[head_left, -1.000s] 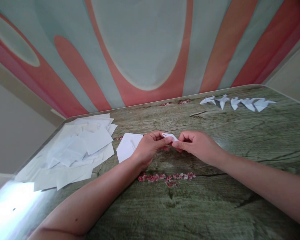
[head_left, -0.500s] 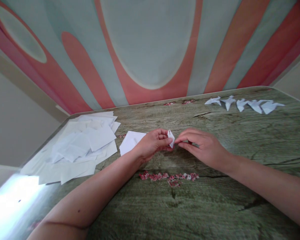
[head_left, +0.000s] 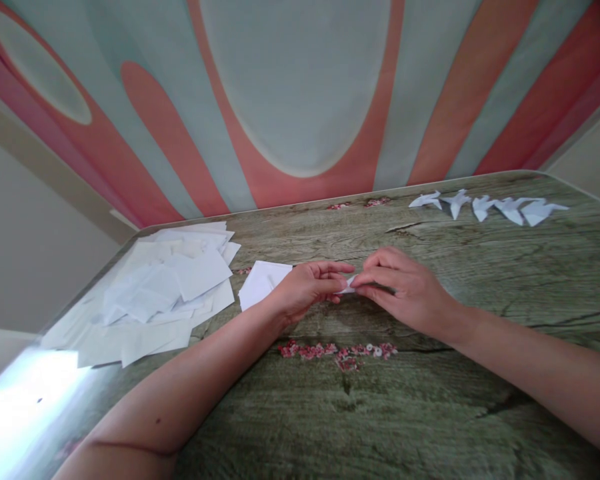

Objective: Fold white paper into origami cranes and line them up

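Head view: left hand and right hand pinch the folded paper, now lowered flat toward the counter mid-frame, no longer upright; apparently pressing a crease.

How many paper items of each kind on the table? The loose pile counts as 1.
Folded paper birds in the far-right row: 5
Small folded piece pinched between left hand and right hand, mostly hidden: 1
Flat sheet beside the left hand: 1
Loose pile of white sheets: 1
Total: 8
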`<state>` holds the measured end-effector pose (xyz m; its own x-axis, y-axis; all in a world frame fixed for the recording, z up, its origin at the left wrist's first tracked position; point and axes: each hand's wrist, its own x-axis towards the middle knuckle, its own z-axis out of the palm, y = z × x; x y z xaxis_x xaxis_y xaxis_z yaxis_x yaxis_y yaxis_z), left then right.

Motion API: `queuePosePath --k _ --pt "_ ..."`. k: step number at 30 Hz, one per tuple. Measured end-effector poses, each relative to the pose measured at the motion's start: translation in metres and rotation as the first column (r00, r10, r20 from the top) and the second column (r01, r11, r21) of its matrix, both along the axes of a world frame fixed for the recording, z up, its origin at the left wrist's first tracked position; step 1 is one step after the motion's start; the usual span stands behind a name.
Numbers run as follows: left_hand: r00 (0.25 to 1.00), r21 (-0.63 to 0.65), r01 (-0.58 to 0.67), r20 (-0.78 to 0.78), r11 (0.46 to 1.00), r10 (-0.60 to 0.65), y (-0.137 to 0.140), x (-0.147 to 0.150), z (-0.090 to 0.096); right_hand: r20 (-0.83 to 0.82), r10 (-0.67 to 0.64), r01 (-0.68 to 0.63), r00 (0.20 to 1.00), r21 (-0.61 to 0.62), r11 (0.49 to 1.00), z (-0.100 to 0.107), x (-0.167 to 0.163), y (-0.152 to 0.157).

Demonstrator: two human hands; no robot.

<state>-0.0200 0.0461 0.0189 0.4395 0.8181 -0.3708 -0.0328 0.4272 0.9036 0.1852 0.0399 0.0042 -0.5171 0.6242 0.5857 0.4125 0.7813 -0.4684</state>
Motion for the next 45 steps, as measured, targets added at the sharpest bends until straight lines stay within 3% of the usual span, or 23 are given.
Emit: queuePosePath --k 16,26,34,41,45 --pt "0.991 0.053 -0.079 -0.101 0.995 0.084 -0.006 0.005 0.004 0.02 -0.005 0.006 1.0 -0.086 0.996 0.0 0.0 -0.001" --pt "0.994 0.065 -0.058 -0.092 0.996 0.064 -0.007 0.008 0.003 0.027 -0.05 0.057 0.998 -0.332 0.942 0.004 -0.001 0.0" --pt "0.995 0.053 -0.073 -0.068 0.996 0.077 -0.009 0.008 0.005 0.007 -0.003 0.004 1.0 -0.143 0.99 0.001 -0.002 -0.001" --pt "0.996 0.108 -0.039 -0.078 0.993 0.047 -0.012 0.01 0.006 0.04 -0.057 0.066 0.998 -0.323 0.944 0.005 -0.004 -0.004" --pt "0.996 0.118 -0.043 -0.076 0.992 0.052 -0.013 0.011 0.007 0.035 -0.061 0.069 0.998 -0.296 0.953 0.005 -0.004 -0.003"
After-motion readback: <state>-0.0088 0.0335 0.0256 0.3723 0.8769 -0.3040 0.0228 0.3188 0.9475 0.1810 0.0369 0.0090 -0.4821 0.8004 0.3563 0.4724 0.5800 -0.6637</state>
